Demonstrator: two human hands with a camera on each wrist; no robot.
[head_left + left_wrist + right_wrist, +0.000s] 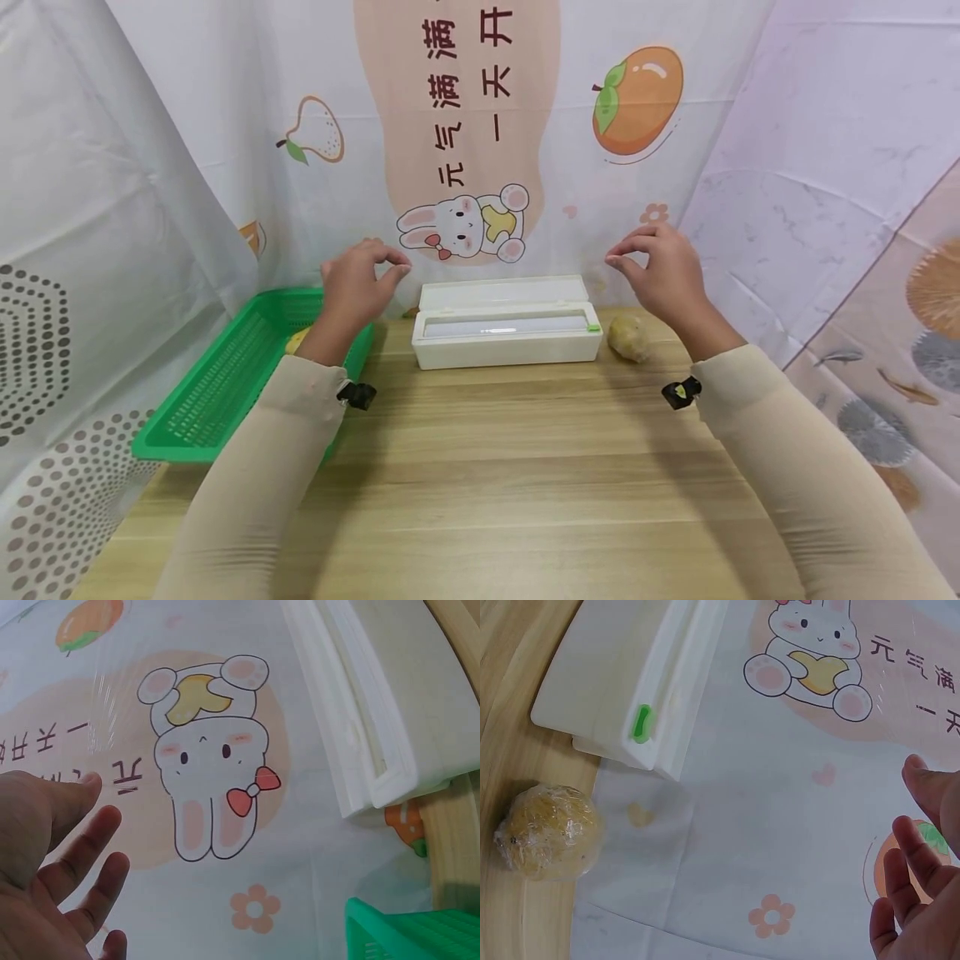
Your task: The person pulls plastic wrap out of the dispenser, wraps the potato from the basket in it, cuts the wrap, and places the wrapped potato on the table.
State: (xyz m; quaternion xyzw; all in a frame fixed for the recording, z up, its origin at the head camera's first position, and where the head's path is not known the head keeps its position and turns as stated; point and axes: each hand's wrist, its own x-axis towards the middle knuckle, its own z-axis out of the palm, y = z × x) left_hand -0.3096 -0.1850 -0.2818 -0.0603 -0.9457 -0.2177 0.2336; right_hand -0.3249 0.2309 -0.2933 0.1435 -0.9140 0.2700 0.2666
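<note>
In the head view, my left hand (pixel 358 282) and right hand (pixel 663 271) are raised at either side, above a white cling film box (pixel 506 350). Each pinches with thumb and fingertips. Faint glossy streaks in the left wrist view show a sheet of clear cling film (pixel 101 701) at the left hand (pixel 56 862); its outline is hard to see. The box's lid (pixel 506 292) stands raised at the back, and a green slider (pixel 642 724) sits at its right end. Right of the box lies a film-wrapped potato (pixel 551 832), below the right hand (pixel 926 877).
A green basket (pixel 161 446) stands at the left of the wooden table (pixel 487 492), with something yellow (pixel 296 340) inside, partly hidden by the left arm. Behind the box hangs a printed curtain (pixel 315 217).
</note>
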